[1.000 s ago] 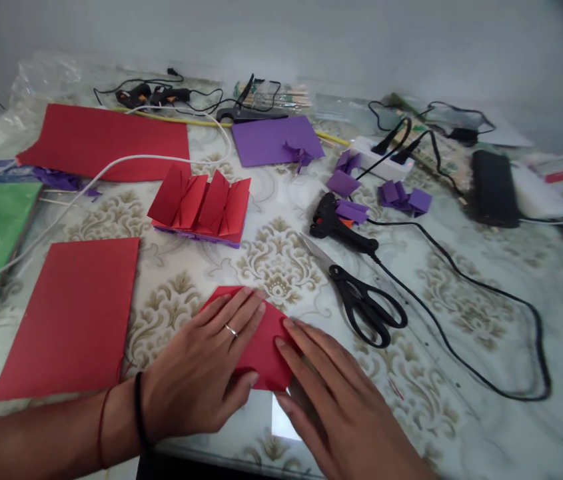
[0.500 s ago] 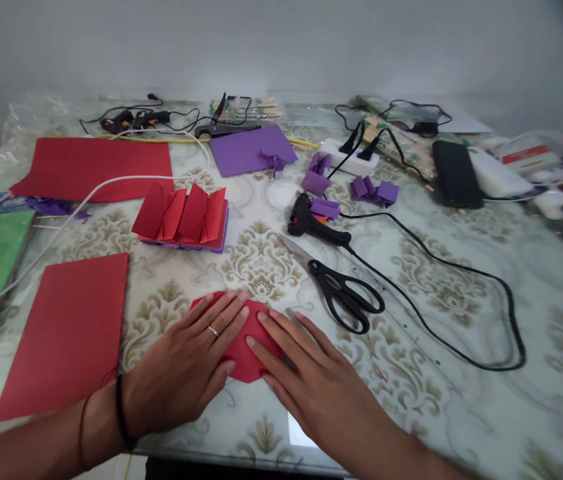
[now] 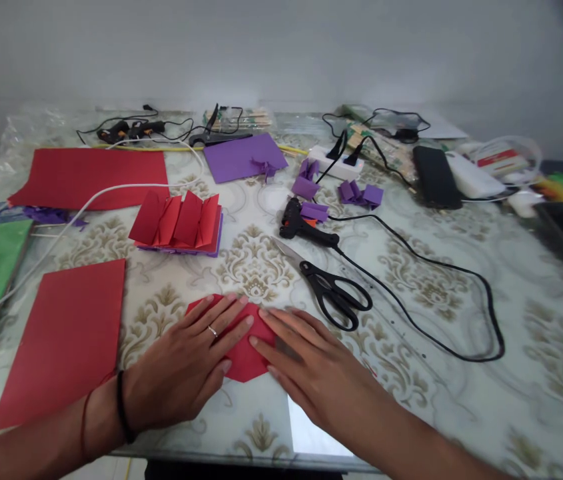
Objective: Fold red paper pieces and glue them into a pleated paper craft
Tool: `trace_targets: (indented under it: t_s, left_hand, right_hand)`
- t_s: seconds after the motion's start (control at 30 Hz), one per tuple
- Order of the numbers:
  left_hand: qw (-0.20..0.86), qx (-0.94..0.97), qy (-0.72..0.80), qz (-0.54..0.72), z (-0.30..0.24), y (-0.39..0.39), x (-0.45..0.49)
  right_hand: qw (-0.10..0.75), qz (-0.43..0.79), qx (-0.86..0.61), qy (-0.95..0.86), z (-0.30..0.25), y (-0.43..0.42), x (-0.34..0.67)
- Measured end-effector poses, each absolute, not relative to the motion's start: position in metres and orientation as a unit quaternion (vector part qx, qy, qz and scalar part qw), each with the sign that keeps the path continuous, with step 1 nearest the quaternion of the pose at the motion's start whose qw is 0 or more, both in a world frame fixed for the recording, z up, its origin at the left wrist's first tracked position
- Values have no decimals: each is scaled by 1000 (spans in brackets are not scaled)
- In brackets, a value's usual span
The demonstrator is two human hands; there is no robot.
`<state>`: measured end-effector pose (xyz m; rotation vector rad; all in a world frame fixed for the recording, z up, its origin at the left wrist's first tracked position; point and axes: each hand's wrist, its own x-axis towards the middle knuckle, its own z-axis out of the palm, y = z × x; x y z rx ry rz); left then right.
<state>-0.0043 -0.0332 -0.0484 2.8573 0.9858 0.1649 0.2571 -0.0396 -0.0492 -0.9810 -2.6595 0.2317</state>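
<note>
Pressing flat on a small folded red paper point(image 3: 245, 359), my left hand point(image 3: 186, 370) and my right hand point(image 3: 314, 377) lay side by side near the front edge of the tabletop point(image 3: 461, 387). Neither grip was closed on anything: the fingers of both were stretched out and spread, palms down, and the fingertips of the two hands almost met over the paper's middle. The paper lay on the tabletop beneath them, its far corner peeking out past my left fingertips and its near edge showing between the two thumbs (most of it was covered). A ring point(image 3: 212, 330) sat on one left finger and a black band point(image 3: 122, 407) circled that wrist. Just beside my left hand, on its outer side, lay a flat red sheet point(image 3: 61, 340). Black scissors point(image 3: 334, 293) lay near my right fingertips, blades pointing away from me. Beyond them was a black glue gun point(image 3: 306, 227), its cord point(image 3: 436, 293) looping off to the right. Farther back sat a pleated red piece point(image 3: 176, 220) on a purple base, and behind that a purple sheet point(image 3: 244, 157).
</note>
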Motion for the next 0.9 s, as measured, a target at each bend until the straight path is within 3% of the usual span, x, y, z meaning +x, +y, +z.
trace_targets:
  t_s: [0.27,0.43,0.63,0.9]
  left_hand:
    - [102,912,387,95,-37,-11,8]
    - [317,806,486,116,-24,5,-1]
    - [443,661,539,276,-3,15,3]
    - [567,562,517,309,-12,6,8]
  right_hand:
    - [214,155,-407,-875,-45,-27,251]
    - [230,293,-507,-777,-43,-9,251]
    - [322,542,-479,-611,-29,15,252]
    - [352,602,-460,-550,-24,7,245]
